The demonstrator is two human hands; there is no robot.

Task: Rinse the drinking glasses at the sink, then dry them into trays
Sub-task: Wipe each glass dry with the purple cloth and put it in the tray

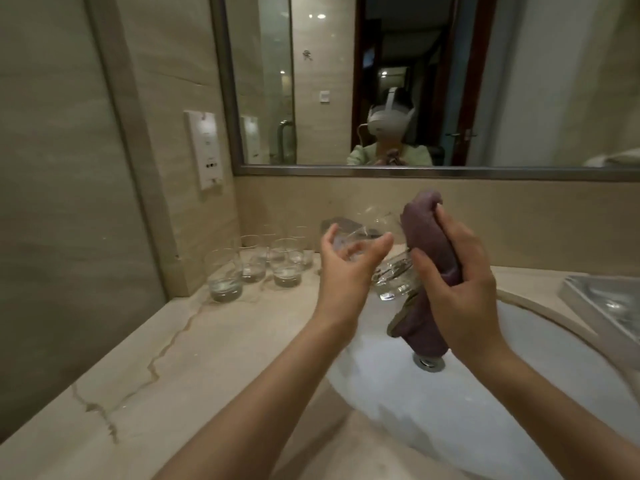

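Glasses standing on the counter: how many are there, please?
4 clearly, by the left wall: front-left glass, middle glass, front-right glass, rear-right glass; fainter ones behind are uncertain.

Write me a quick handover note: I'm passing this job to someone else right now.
Left hand: fingers spread around a glass above the counter; grip blurred.
Right hand: gripping the purple cloth and a second glass over the sink.
Several more glasses stand on the counter at left.
A tray sits right of the sink; its contents are unclear.
Left: finish drying the held glasses, tray them, then do the rest.
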